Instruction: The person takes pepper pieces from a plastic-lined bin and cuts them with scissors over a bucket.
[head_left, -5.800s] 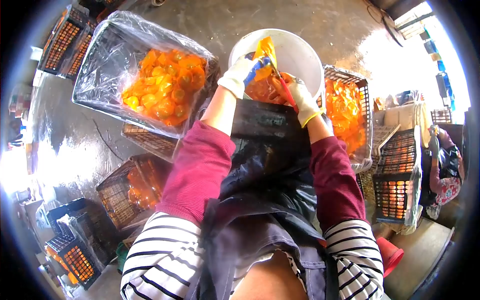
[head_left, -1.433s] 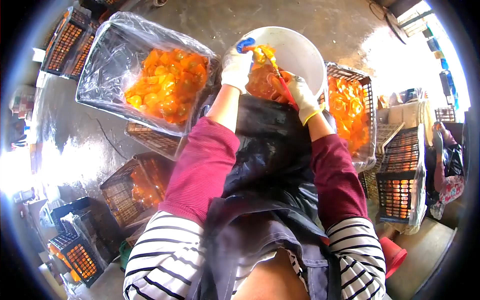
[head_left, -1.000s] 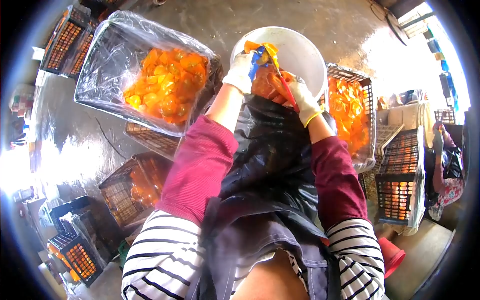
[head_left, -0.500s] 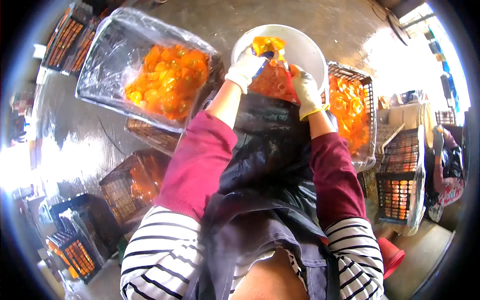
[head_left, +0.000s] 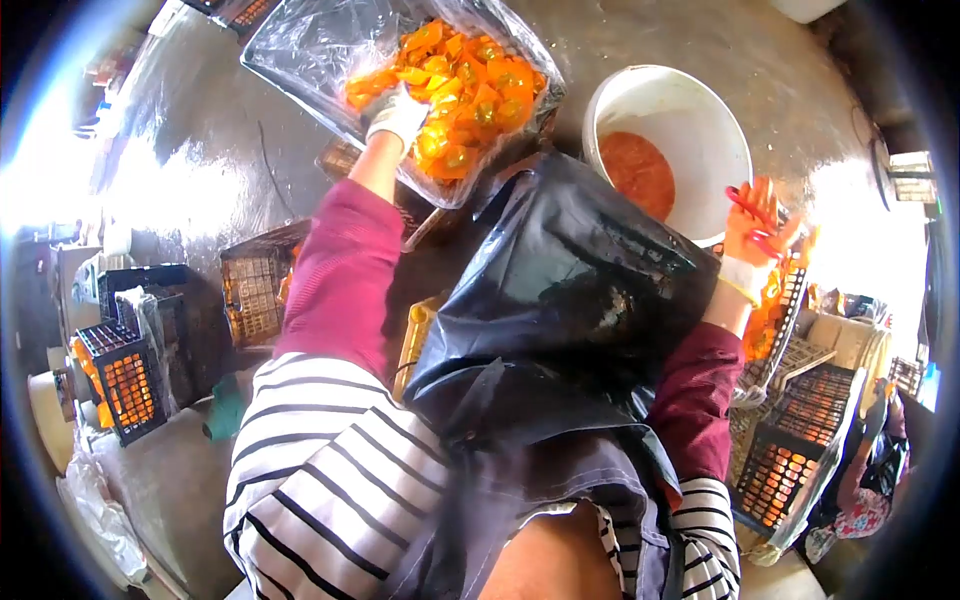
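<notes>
My left hand (head_left: 398,114), in a white glove, reaches into the plastic-lined crate (head_left: 300,50) at the upper left. It touches the heap of orange, translucent pieces (head_left: 485,95); its fingers are blurred and partly hidden there. Beside the right rim of the white bucket (head_left: 715,120) is my right hand (head_left: 752,232), its orange palm side turned up. A red-handled tool (head_left: 762,240) lies in its grip, the working end not clear. Reddish liquid or pulp (head_left: 637,175) covers the bucket's bottom.
Right of my right hand stands a crate of orange pieces (head_left: 765,320). Stacked black crates (head_left: 775,475) are lower right, with a co-worker (head_left: 868,480) beyond. Other crates (head_left: 128,385) stand at left. A black apron (head_left: 560,290) covers my lap.
My left hand has moved from the bucket to the crate at the left. My right hand has moved off the bucket's inside to its right rim, palm up. The view has shifted.
</notes>
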